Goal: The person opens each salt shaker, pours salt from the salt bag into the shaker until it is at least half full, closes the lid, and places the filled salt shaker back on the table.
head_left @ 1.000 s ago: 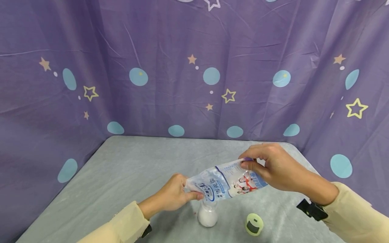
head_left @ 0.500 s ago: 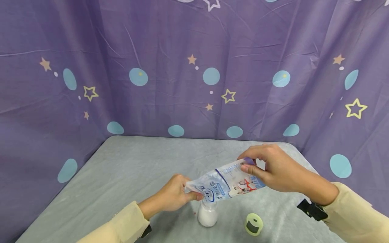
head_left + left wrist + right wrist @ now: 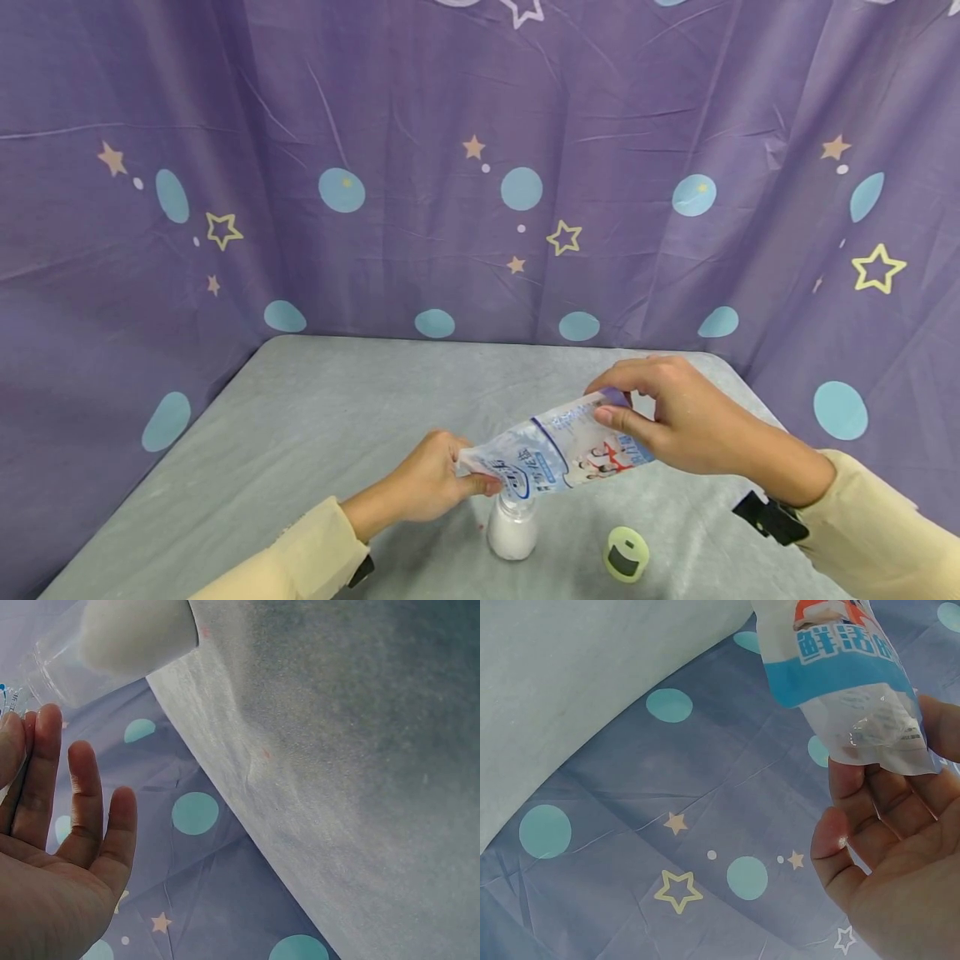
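Observation:
A blue and white printed plastic bag (image 3: 558, 446) slants down to the left over a small clear jar (image 3: 513, 530) partly filled with white powder. My left hand (image 3: 427, 479) pinches the bag's lower end right at the jar's mouth, which the bag partly hides. Up at the raised end, my right hand (image 3: 675, 412) grips the bag's purple-edged corner between thumb and fingers. From the left wrist, the jar (image 3: 120, 645) shows white contents toward its base, with my fingertips close to its neck. The right wrist view shows the bag's end (image 3: 870, 724) held at the fingers.
A light green round lid (image 3: 626, 555) with a dark patch lies on the table to the right of the jar. Grey cloth covers the table (image 3: 360, 400). A purple curtain (image 3: 420, 208) with stars and dots hangs behind it.
My right hand has shifted very slightly left with the bag's raised end, and the bag has creased a little. The left hand, jar and lid stay in place.

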Tool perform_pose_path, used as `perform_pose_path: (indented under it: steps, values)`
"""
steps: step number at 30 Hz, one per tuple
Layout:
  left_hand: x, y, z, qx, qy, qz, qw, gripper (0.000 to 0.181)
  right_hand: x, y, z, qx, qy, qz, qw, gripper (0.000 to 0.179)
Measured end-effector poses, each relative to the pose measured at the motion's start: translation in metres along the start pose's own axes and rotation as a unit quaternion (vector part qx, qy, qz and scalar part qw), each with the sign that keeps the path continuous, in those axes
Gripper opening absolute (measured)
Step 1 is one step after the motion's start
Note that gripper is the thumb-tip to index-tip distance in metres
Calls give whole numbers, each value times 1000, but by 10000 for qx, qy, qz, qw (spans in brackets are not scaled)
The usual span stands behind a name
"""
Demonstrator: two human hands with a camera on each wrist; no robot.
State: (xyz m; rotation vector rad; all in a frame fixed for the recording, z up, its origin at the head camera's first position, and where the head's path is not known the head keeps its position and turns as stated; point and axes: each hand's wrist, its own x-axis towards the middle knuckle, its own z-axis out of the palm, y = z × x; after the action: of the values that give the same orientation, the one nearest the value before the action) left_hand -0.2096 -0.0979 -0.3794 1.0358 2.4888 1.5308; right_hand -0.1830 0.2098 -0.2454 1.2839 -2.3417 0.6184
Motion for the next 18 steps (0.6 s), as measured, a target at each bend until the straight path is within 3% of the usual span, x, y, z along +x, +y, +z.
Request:
perform_pose_path:
  steps: [14,18]
  values:
    - [0,-1,0,47,-46,1,10000,15,1,2,2,-34,152,-127,9998,19]
    - [0,1,0,41,-29,-136,9999,13,1,2,3,-57,239,-180,9995,21]
